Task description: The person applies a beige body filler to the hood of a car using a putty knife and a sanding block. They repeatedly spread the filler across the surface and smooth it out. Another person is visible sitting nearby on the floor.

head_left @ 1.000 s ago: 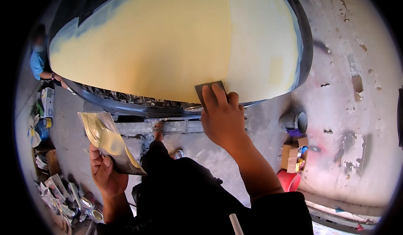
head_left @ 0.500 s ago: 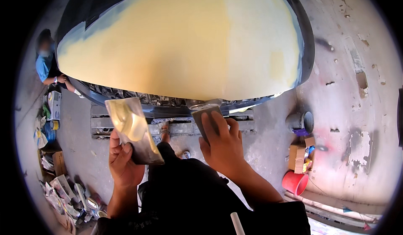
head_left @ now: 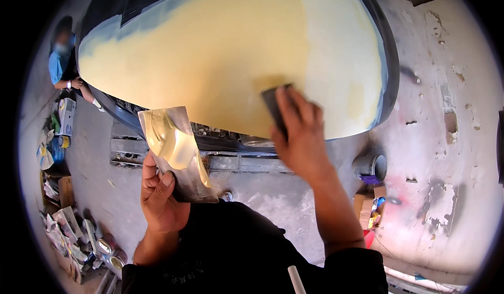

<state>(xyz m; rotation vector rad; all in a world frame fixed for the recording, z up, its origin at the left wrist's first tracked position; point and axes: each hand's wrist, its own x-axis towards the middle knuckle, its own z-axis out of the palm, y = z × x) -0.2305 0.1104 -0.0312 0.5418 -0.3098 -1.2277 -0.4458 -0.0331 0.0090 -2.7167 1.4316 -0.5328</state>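
A car hood (head_left: 210, 57), coated mostly in pale yellow filler with blue-grey edges, spreads out in front of me. My left hand (head_left: 164, 207) is closed around the lower left edge of a thin metal plate (head_left: 197, 186), thumb on top. Soft yellow putty (head_left: 176, 149) is heaped and smeared over the plate's upper part. Over the hood's front part, my right hand (head_left: 304, 141) grips a dark flat putty spreader (head_left: 273, 107), fingers laid along it. The spreader's far edge appears to meet the hood, beside a darker yellow patch.
A person (head_left: 62, 65) in blue stands by the hood's left side. Boxes, papers and cans (head_left: 113, 257) lie along the left wall. On the right are a grey bucket (head_left: 371, 168), a cardboard box (head_left: 365, 207) and a red bucket (head_left: 369, 239). A slatted pallet (head_left: 252, 163) lies below the bumper.
My right hand has moved forward and right with the spreader, from the hood's front edge to over its surface. The plate in my left hand has shifted slightly right and up.
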